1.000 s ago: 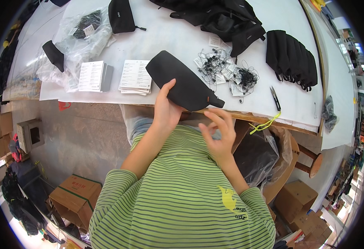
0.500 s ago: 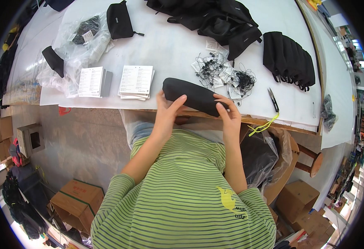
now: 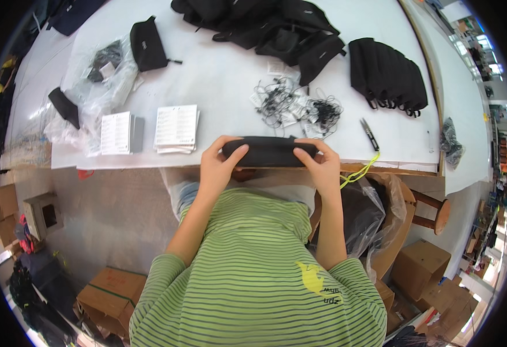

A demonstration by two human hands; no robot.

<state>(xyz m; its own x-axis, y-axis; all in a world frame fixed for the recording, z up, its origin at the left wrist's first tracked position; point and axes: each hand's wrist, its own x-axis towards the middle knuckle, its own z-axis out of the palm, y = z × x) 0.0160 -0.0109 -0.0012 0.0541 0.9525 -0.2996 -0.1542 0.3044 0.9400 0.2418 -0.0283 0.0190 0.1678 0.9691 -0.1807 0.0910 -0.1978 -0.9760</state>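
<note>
1. The black pouch (image 3: 269,151) has turned flatter and level since the earlier frame.
2. It spans between both hands at the table edge (image 3: 120,162).
3. The left hand (image 3: 219,165) clasps its left end, and the right hand (image 3: 323,168) clasps its right end.

Both your forearms rise from the lower edge in green striped sleeves pushed to the elbow, bare from there up, converging slightly toward the hands. Your left hand (image 3: 217,166) has its grip closed, thumb laid on top pointing inward and fingers curled over the far side. Your right hand (image 3: 322,168) mirrors it at the same height, thumb on top, fingers wrapped round, the two hands well apart and level.
</note>
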